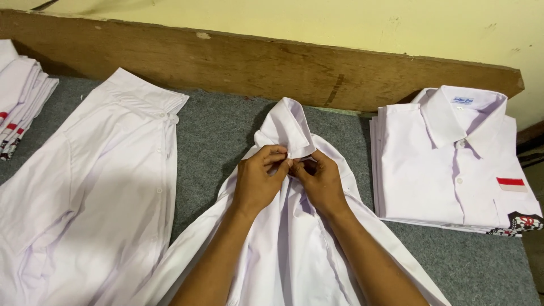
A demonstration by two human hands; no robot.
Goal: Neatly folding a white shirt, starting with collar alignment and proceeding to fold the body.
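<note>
Shirt [294, 238] between shirts [96, 192] — stack [447, 164] right

One view only, from a camera on the person's head. It looks down and forward over both forearms at the grey worktop [226, 130], close enough that the arms enter from the bottom edge. It faces the wooden board [255, 62] and yellow wall [340, 22] behind the worktop.

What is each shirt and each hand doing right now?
middle shirt: spread out unfolded, collar up, pinched at the neck.
left hand: pinching the collar button spot.
right hand: pinching the same spot.
left shirt: lying flat, unfolded.
folded shirts: neat stack, buttoned.
far-left pile: folded, stacked.
</note>
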